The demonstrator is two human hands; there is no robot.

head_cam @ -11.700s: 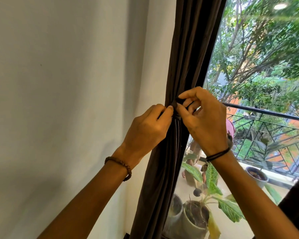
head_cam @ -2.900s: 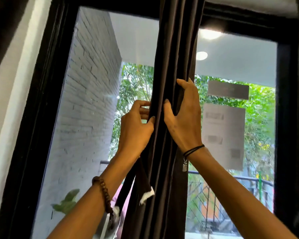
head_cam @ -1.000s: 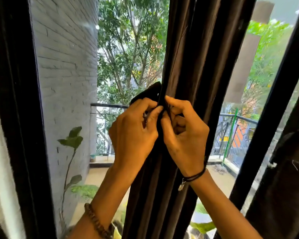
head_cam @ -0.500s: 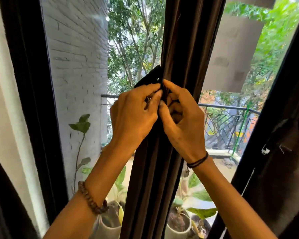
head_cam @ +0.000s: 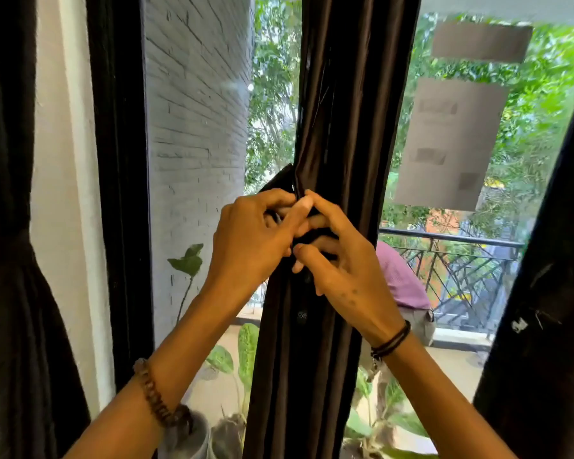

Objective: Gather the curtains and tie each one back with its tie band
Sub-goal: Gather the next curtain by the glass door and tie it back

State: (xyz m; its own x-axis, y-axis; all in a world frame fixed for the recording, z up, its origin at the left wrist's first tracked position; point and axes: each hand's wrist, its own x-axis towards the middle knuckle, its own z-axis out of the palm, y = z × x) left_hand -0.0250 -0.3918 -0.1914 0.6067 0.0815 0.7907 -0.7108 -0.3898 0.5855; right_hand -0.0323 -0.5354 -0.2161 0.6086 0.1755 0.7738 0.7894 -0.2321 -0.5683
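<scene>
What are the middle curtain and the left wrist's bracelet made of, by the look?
The curtain looks like dark brown woven cloth, soft folds faintly shiny, perhaps synthetic. The bracelet is strung brown beads, dull finish, probably wood or seed.

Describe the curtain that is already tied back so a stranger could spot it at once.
Find the black window frame and look left, past the white wall strip, to the picture's far left edge. The dark tied curtain hangs there. Unlike the middle curtain, gripped by the left hand and right hand, it is cinched to a narrow waist by a band, untouched.
</scene>
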